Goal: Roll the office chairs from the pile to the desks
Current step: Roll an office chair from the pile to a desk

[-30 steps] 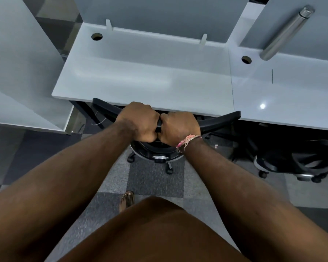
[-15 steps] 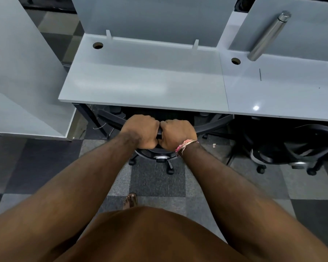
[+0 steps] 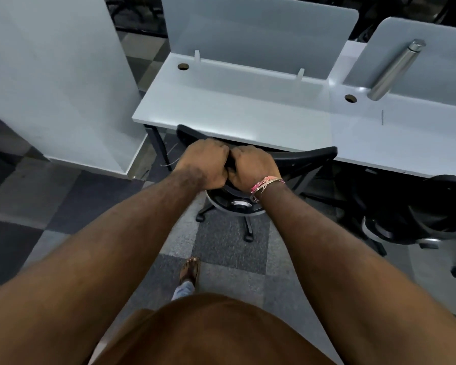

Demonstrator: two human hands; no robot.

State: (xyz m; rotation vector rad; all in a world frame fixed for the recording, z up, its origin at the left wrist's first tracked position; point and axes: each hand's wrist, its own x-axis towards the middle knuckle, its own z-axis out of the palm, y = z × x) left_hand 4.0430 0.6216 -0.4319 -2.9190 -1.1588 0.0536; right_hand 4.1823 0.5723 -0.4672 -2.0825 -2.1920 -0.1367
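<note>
A black office chair stands at the front edge of a white desk, its seat tucked under the top and hidden. Only the curved top of the backrest and the wheeled base show. My left hand and my right hand grip the top rim of the backrest side by side, knuckles touching, fingers curled over it.
A second black chair sits under the neighbouring desk on the right, where a steel bottle leans on the divider. A white partition panel stands at the left. My sandalled foot is on the grey carpet tiles behind the chair.
The desk and chair have shifted to the right and a little farther off in view. The chair's backrest top shows more in front of the desk edge. Both hands keep their grip.
</note>
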